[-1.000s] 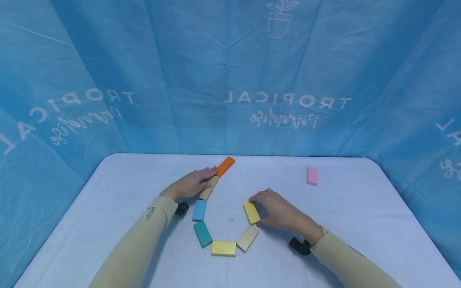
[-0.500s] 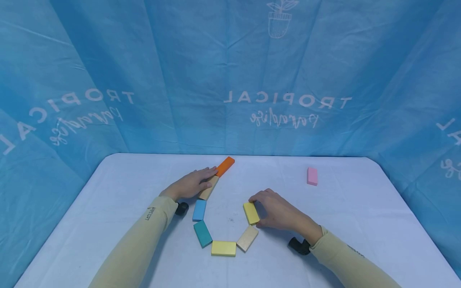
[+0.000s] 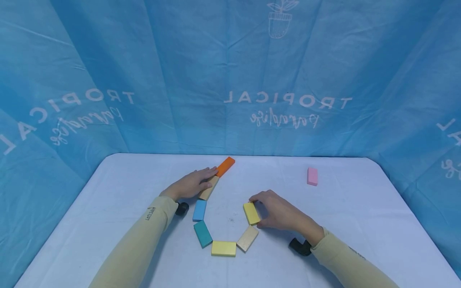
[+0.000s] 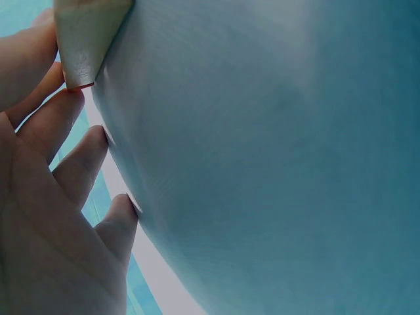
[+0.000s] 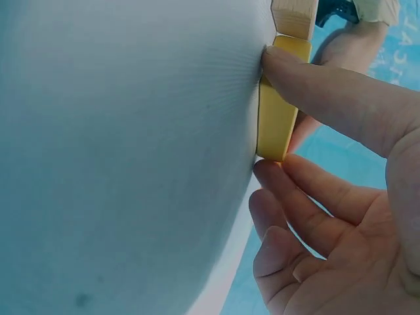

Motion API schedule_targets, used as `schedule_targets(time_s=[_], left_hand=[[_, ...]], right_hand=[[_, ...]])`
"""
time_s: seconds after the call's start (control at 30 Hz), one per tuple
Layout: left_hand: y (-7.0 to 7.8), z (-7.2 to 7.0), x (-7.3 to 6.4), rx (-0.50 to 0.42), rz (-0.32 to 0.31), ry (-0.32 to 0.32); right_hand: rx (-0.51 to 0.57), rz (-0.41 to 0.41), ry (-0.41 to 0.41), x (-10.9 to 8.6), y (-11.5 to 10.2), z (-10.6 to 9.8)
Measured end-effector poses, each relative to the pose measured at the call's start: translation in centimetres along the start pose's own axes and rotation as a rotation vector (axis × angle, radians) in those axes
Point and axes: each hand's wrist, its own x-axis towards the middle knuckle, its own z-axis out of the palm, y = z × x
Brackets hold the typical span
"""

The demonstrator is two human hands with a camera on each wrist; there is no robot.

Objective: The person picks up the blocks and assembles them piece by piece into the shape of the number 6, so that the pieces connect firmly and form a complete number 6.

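In the head view my left hand holds a plain wooden block, thumb over it and fingers by its far end, where an orange block adjoins. The left wrist view shows this wooden block beside the thumb and fingertips. My right hand pinches a yellow block lengthwise, thumb at the near end and fingers at the far end. The right wrist view has that yellow block flat on the table, close against a second wooden block.
A curved row continues with a blue block, a teal block, another yellow block and the second wooden block. A pink block lies apart at the back right. Blue curtain surrounds the white table.
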Motion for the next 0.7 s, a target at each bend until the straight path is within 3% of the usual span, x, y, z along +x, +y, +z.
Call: schedule_targets(time_s=[0.7], left_hand=[[-0.01,0.02,0.09,0.005,-0.004,-0.001]], right_hand=[[0.032,-0.077,-0.058,0.43,0.43,-0.40]])
